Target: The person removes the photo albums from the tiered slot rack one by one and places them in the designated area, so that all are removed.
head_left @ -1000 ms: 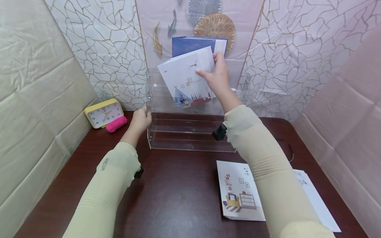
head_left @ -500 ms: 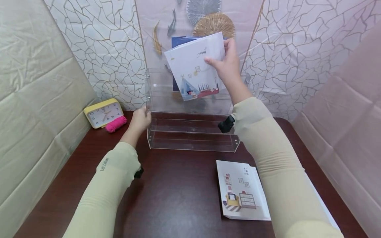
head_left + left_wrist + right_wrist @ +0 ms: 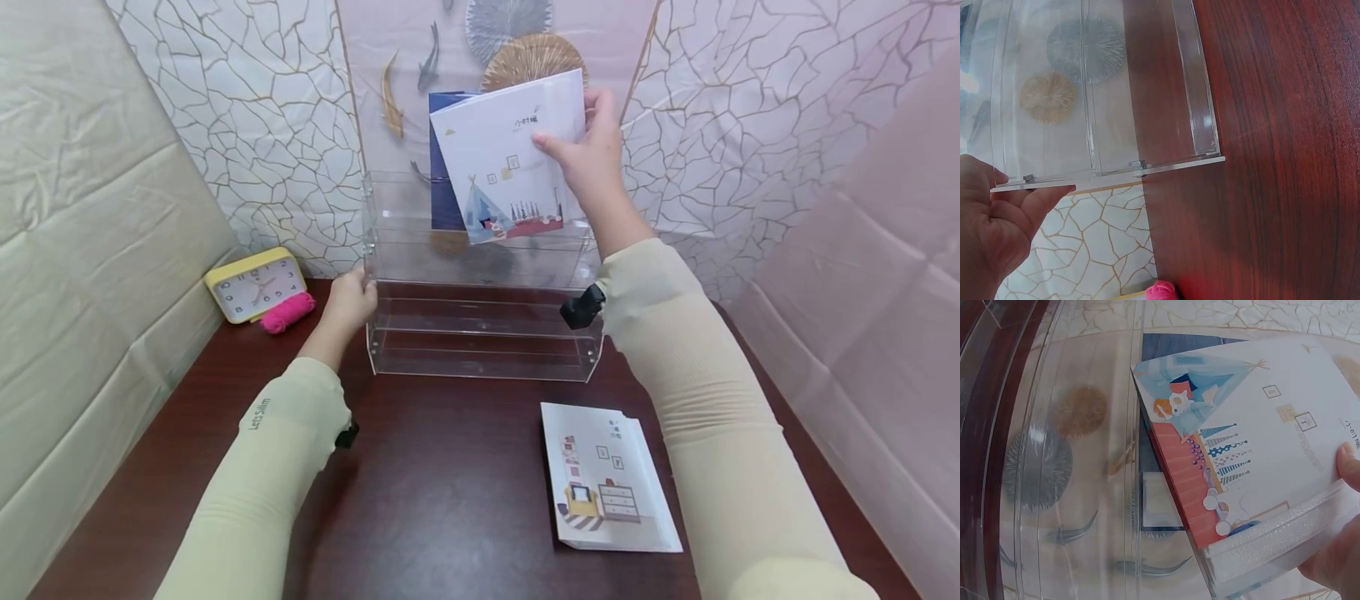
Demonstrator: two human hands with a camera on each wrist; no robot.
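My right hand (image 3: 596, 158) pinches a white book (image 3: 498, 187) by its right side, thumb on the cover and fingers behind. The cover bears a blue tent drawing, and the book tilts over the top tier of a clear acrylic rack (image 3: 480, 367). Behind it stands a dark blue book (image 3: 445, 179), mostly hidden, on that tier. In the right wrist view, the white book (image 3: 1254, 425) overlaps the blue one, with my thumb at its edge. My left hand (image 3: 351, 300) grips the rack's left side panel; the left wrist view shows fingers on both sides of the panel (image 3: 1110, 175).
Another white book (image 3: 611, 475) with a furniture drawing lies on the dark red table (image 3: 435, 483) at front right. A yellow clock (image 3: 258, 283) stands at back left, with a pink yarn bundle (image 3: 288, 312) against it. Fabric walls enclose the table.
My right hand has lifted the white book up and to the right, covering more of the blue book and uncovering its left part. My left hand stays on the rack.
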